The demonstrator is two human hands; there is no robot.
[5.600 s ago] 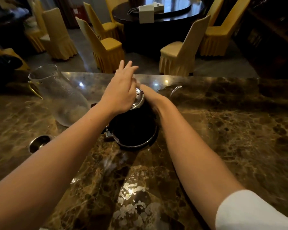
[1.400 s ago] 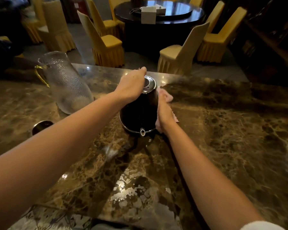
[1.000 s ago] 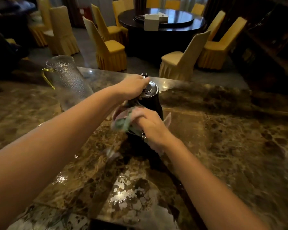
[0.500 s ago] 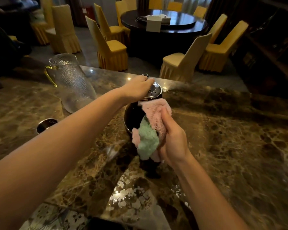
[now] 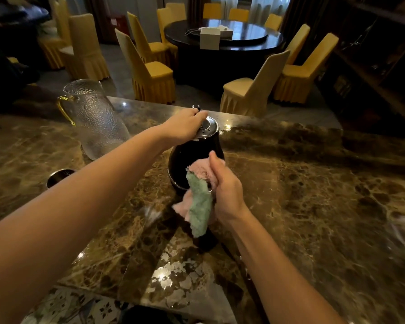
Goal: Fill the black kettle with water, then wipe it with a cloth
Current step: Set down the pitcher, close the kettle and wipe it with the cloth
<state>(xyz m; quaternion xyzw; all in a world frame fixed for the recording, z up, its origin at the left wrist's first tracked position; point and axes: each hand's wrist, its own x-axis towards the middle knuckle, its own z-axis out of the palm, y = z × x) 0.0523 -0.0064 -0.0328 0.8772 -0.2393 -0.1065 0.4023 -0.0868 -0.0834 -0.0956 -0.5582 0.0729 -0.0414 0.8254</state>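
Observation:
The black kettle [image 5: 189, 155] with a shiny perforated lid stands on the brown marble counter [image 5: 313, 195], tilted a little toward me. My left hand [image 5: 185, 125] is clamped over the lid and top handle. My right hand [image 5: 225, 190] grips a pink and green cloth [image 5: 199, 202] and presses it against the kettle's near lower side. The cloth hangs down over the kettle's base and hides its spout.
A textured glass pitcher [image 5: 96, 120] with a gold handle stands to the left of the kettle. A small round metal drain [image 5: 59, 176] is set in the counter at the left. Yellow-covered chairs [image 5: 150, 73] and a dark round table [image 5: 222, 45] lie beyond the counter's far edge.
My right hand has brought the cloth round from the kettle's right side to its near side and moved it down. My left hand stays on the lid.

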